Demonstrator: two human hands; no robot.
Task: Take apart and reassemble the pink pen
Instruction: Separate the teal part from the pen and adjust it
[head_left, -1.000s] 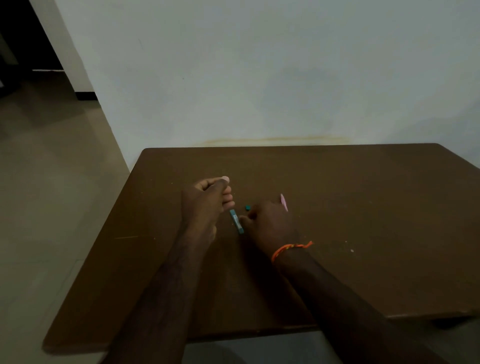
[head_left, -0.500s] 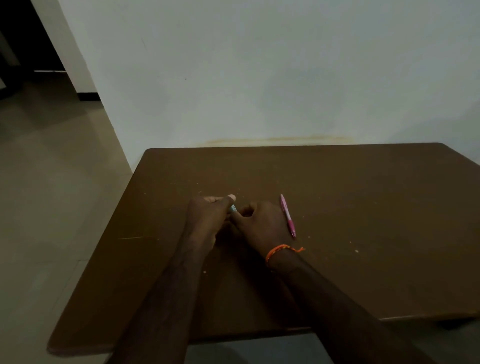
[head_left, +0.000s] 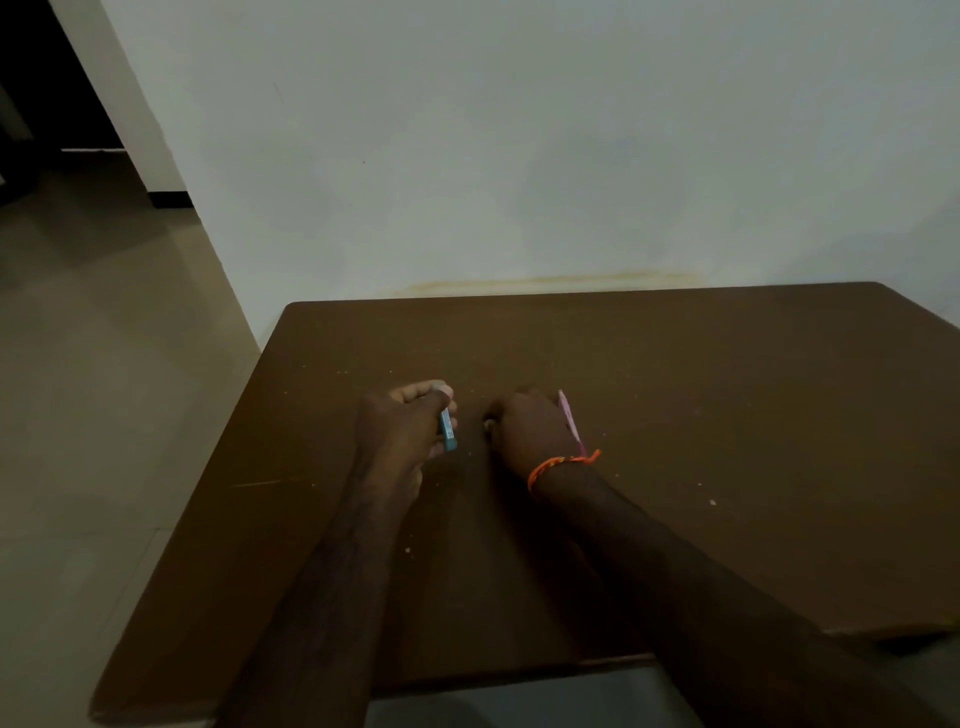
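Observation:
The pink pen (head_left: 569, 418) lies on the brown table (head_left: 727, 415), pointing away from me. Its near end is hidden behind my right hand (head_left: 530, 434). That hand rests on the table just left of the pen, fingers curled shut, and nothing shows inside them. It has an orange thread band on its wrist. My left hand (head_left: 402, 434) is shut on a short teal pen part (head_left: 447, 431), whose lower end sticks out below the fingers. A hand's width of table separates the two hands.
A pale wall rises right behind the table's far edge. The table's left edge drops to a tiled floor (head_left: 104, 415). Small pale crumbs dot the tabletop near my arms.
My hands were touching over the teal part half a second ago and have drawn apart. The left hand kept the teal part. The right hand shifted right, against the pink pen.

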